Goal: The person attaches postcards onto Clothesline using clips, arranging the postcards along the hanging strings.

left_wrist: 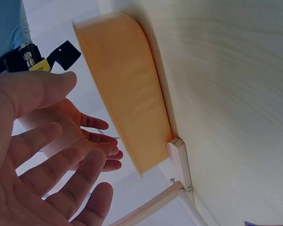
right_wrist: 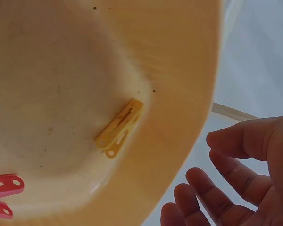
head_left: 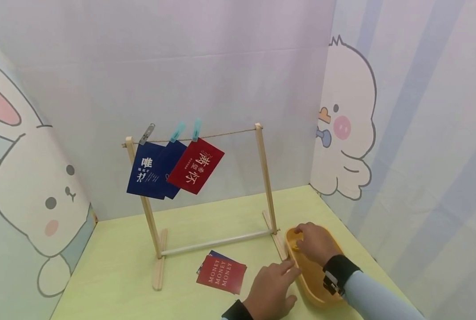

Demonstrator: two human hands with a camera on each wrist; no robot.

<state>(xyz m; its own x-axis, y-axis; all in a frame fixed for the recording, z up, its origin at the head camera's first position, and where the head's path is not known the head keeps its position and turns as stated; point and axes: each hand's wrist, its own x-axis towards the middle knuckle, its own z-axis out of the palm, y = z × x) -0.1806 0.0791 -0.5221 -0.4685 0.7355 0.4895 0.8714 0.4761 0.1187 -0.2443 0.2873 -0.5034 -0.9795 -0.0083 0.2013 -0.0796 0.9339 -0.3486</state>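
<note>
My right hand (head_left: 317, 242) hovers over the far end of a yellow-orange plastic tray (head_left: 314, 278), its fingers loosely bent and holding nothing. In the right wrist view, a yellow clothespin (right_wrist: 120, 128) and a pink clothespin (right_wrist: 4, 193) lie inside the tray. My left hand (head_left: 270, 291) is beside the tray's left wall, fingers relaxed with nothing between them. Just left of it, a red card (head_left: 222, 273) printed MONEY lies on the table over a dark blue card (head_left: 221, 254).
Behind stands a wooden rack (head_left: 266, 178) with a string (head_left: 230, 133) across its top. From it hang a blue card (head_left: 146, 178), another blue card (head_left: 174, 155) and a red card (head_left: 198, 166), held by a grey clothespin (head_left: 146, 133) and two light-blue ones. Curtains surround the table.
</note>
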